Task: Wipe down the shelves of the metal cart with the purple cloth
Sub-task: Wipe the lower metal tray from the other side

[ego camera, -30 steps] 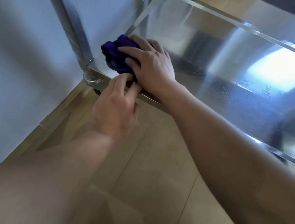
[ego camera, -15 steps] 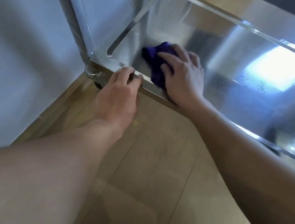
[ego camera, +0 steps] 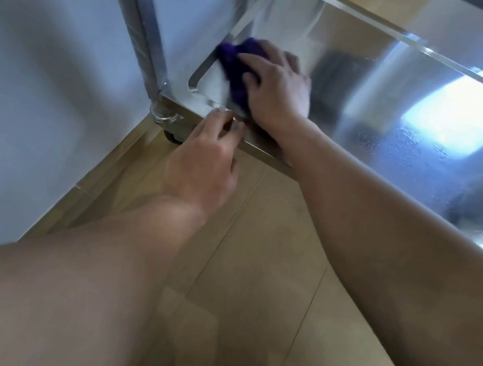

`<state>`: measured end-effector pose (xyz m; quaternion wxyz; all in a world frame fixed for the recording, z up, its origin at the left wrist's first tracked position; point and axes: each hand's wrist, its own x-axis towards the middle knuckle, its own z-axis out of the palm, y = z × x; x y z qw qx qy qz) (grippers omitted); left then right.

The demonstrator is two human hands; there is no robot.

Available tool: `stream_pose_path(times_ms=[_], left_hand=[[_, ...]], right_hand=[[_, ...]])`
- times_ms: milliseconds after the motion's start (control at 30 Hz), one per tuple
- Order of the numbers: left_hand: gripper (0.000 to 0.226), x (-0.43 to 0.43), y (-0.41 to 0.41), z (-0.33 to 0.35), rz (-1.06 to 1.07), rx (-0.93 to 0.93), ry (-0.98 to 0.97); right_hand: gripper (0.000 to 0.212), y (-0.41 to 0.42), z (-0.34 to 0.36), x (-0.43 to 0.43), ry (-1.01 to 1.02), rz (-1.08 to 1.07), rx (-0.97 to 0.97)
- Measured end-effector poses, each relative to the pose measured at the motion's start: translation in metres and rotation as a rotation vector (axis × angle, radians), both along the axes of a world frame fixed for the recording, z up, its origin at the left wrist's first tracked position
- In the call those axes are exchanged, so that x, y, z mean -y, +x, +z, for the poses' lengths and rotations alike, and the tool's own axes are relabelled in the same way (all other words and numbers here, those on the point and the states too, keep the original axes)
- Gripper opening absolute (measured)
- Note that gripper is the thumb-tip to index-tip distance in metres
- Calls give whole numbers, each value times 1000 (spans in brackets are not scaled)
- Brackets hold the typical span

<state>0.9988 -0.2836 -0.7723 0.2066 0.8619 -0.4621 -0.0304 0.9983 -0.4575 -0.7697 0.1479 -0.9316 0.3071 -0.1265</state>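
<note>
I'm mid-wipe on the cart's lowest shelf (ego camera: 373, 115). My right hand (ego camera: 276, 91) presses the purple cloth (ego camera: 237, 64) onto the metal, fingers laid spread over it rather than clenched. The cloth bunches just beyond those fingertips, near the corner post (ego camera: 139, 22). My left hand (ego camera: 202, 163) rests straight fingers on the front rim, just beside the right wrist. Droplets sit well to the right of my fingers, so I judge the next stroke should sweep that way, with even pressure.
</note>
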Motion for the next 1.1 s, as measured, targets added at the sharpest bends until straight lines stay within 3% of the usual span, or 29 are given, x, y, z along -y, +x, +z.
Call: stream_pose_path(times_ms=[67,133,200,367,433,633,867,1100], left_hand=[[48,0,-1,-1,-1,18,-8],[47,-2,0,-2,-17,18,-18],[47,-5,2,-1,-27,7,-21],[52,-12,7,0,-45,-11,0],[53,-13,7,1,-44,-7,8],[47,-8,2,5,-24,39,7],[35,5,-7,7,1,73,-24],[31,37,-37,9,-168,85,-34]], right_hand=[[36,9,3,-6,46,243,9],[35,9,5,1,83,338,15],[35,3,3,13,45,274,27],[37,-14,-2,38,42,-293,60],[37,-10,-1,31,40,-280,29],[36,12,-3,-18,13,97,8],[35,-22,-9,-14,-22,37,44],[35,-89,-6,5,-16,-102,24]])
